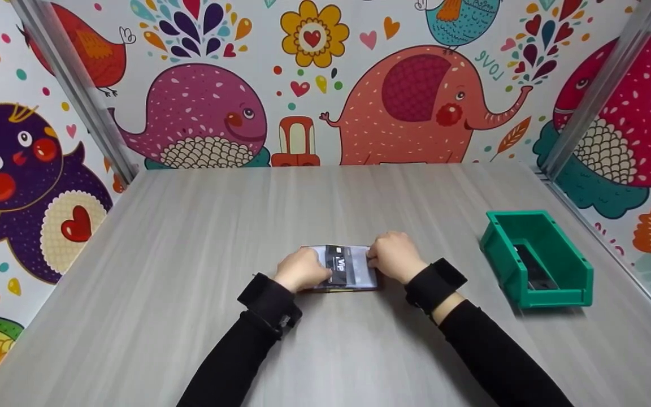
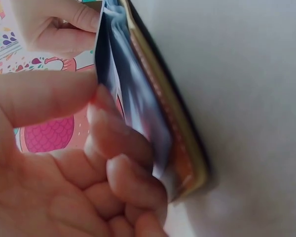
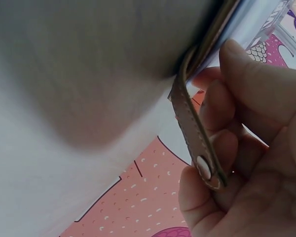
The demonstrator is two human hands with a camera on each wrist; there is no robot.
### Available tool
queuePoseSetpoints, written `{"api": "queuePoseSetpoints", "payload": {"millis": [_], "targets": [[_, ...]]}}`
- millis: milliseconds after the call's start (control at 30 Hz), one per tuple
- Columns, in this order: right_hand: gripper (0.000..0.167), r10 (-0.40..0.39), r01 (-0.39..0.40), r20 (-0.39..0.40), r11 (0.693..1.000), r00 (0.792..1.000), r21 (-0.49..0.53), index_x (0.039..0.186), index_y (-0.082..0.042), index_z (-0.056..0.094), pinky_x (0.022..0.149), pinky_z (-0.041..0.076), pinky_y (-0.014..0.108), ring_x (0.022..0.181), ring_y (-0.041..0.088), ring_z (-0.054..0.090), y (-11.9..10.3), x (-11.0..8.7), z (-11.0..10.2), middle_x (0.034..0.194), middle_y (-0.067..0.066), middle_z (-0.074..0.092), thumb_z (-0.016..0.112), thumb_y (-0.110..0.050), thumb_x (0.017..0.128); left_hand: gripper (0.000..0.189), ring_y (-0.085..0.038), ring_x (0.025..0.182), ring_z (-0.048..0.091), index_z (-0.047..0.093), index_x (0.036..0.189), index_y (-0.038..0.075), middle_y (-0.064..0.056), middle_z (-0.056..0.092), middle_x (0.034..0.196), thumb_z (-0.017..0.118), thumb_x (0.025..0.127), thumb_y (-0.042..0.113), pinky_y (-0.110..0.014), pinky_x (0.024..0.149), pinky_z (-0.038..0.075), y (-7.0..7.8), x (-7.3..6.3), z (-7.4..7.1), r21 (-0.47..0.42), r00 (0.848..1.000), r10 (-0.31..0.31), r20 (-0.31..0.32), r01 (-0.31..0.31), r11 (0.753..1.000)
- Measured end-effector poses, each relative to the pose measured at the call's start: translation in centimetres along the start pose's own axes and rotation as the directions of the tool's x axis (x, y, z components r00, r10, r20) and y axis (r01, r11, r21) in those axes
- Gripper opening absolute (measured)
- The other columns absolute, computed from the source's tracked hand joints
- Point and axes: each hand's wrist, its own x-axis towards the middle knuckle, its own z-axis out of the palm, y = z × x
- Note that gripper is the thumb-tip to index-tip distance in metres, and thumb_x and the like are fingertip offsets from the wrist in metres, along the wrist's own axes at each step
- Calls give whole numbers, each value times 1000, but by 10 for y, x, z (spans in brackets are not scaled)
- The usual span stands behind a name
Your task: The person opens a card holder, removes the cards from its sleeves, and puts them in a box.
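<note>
A card holder (image 1: 364, 276) with clear plastic sleeves lies spread on the table, and a black card marked VIP (image 1: 337, 267) shows at its middle. My left hand (image 1: 303, 270) pinches the left part of the sleeves between thumb and finger. At the opposite end, my right hand (image 1: 398, 257) pinches the right edge. The left wrist view shows the sleeves (image 2: 138, 94) standing apart from the brown and yellowish cover (image 2: 180, 160). A brown stitched strap (image 3: 190, 123) with a metal snap (image 3: 203, 167) hangs against the right fingers in the right wrist view.
To the right stands a green plastic bin (image 1: 557, 298) with a dark flat object (image 1: 536, 274) inside, its kind unclear. The pale wood-grain table (image 1: 190, 226) meets cartoon-printed walls (image 1: 303, 85) at the back and sides.
</note>
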Motion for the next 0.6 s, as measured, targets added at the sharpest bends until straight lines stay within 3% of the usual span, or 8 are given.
{"api": "queuePoseSetpoints", "payload": {"millis": [267, 600], "targets": [[14, 23, -23, 18, 1000, 1000, 9, 88, -11, 81, 72, 47, 47, 79, 32, 64, 0, 0, 0, 88, 7, 74, 84, -13, 75, 32, -18, 62, 51, 46, 58, 17, -1, 56, 69, 71, 78, 22, -33, 58, 43, -2, -1, -1, -16, 999, 35, -10, -35, 999], [14, 12, -12, 9, 1000, 1000, 10, 88, -11, 81, 70, 47, 48, 77, 33, 64, 0, -1, -1, 86, 8, 74, 84, -13, 74, 19, -19, 64, 53, 54, 68, 12, -1, 57, 70, 70, 76, 20, -33, 61, 44, -1, -3, -5, -72, 1000, 9, 5, -9, 997]]}}
